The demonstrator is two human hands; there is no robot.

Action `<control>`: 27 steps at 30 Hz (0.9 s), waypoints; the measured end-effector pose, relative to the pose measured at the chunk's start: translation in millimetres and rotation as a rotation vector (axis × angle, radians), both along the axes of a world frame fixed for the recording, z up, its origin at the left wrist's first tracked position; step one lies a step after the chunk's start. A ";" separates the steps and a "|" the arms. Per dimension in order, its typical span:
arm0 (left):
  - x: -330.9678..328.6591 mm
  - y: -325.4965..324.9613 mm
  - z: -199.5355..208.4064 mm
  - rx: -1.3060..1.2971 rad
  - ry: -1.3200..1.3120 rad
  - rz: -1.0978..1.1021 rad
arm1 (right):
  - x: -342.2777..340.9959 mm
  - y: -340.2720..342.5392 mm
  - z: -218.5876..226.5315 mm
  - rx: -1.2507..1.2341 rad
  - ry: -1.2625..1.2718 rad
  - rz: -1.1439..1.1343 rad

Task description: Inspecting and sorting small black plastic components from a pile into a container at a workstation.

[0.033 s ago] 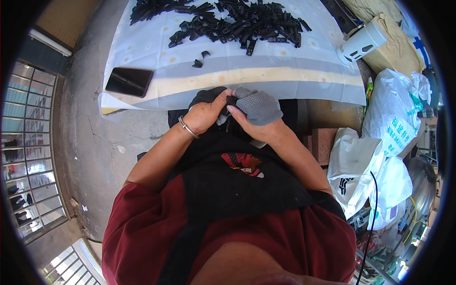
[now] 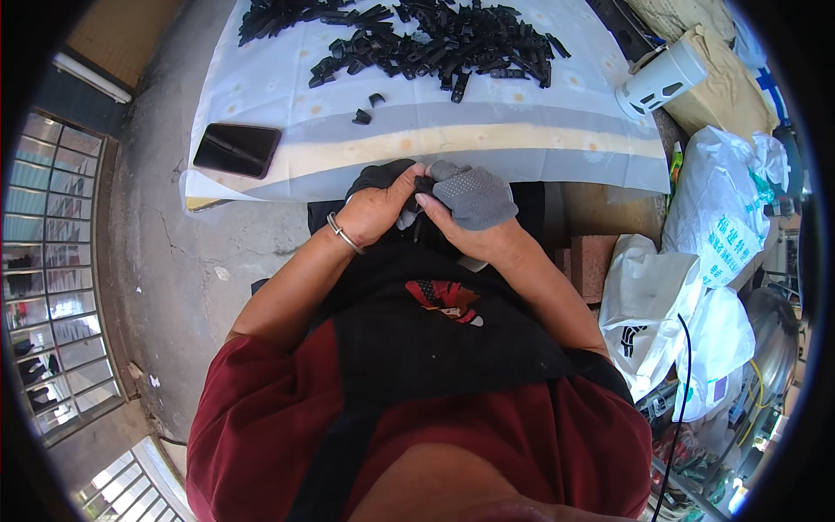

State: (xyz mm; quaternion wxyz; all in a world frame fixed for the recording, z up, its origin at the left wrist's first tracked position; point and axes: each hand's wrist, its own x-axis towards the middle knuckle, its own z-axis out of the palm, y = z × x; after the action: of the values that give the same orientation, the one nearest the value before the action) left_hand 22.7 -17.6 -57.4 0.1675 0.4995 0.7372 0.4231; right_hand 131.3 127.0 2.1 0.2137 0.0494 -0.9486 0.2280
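My left hand (image 2: pixel 376 207), in a partly covering dark glove with a bangle at the wrist, meets my right hand (image 2: pixel 474 198) at the table's near edge. A grey dotted glove covers part of the right one, its thumb bare. Between the fingertips of both is a small black piece (image 2: pixel 424 184), mostly hidden; the fingers are closed round it. On the patterned tablecloth (image 2: pixel 539 139) beyond lies a heap of black plastic pieces (image 2: pixel 435 43). Two loose black pieces (image 2: pixel 362 116) sit apart, nearer to my hands.
A dark phone (image 2: pixel 237 150) lies at the table's left corner. Toward the right edge a white cup-shaped container (image 2: pixel 663 80) is tipped over. White plastic bags (image 2: pixel 718 209) and reddish blocks (image 2: pixel 596 265) stand right of my arm. A barred window (image 2: pixel 56 270) is at far left.
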 end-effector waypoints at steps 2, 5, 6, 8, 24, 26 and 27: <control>-0.7 -1.5 -2.7 -0.043 -0.003 0.003 | 1.2 -0.6 1.7 0.007 0.000 0.001; -0.7 -2.8 -1.7 -0.045 0.028 0.006 | 0.6 -3.0 1.5 -0.018 0.016 -0.009; -0.1 -3.0 0.3 -0.009 0.069 0.005 | 0.8 -3.2 1.8 -0.023 0.029 -0.008; -2.1 -4.5 -6.1 -0.032 0.079 0.008 | 1.2 -4.1 3.3 -0.029 0.044 -0.007; 11.4 9.0 44.4 0.094 -0.414 0.251 | 5.5 -0.4 -0.9 -0.099 0.088 -0.005; 11.2 9.1 45.6 0.101 -0.403 0.251 | 5.0 0.0 -0.7 -0.091 0.114 -0.001; 11.1 8.7 45.9 0.108 -0.392 0.254 | 5.1 -0.7 1.3 -0.082 0.100 -0.005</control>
State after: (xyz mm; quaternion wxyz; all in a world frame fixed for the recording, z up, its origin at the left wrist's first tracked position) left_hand 33.9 -8.9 -11.5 0.2260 0.3193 0.7238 0.5684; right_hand 136.4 126.4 3.4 0.2633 0.0497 -0.9268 0.2632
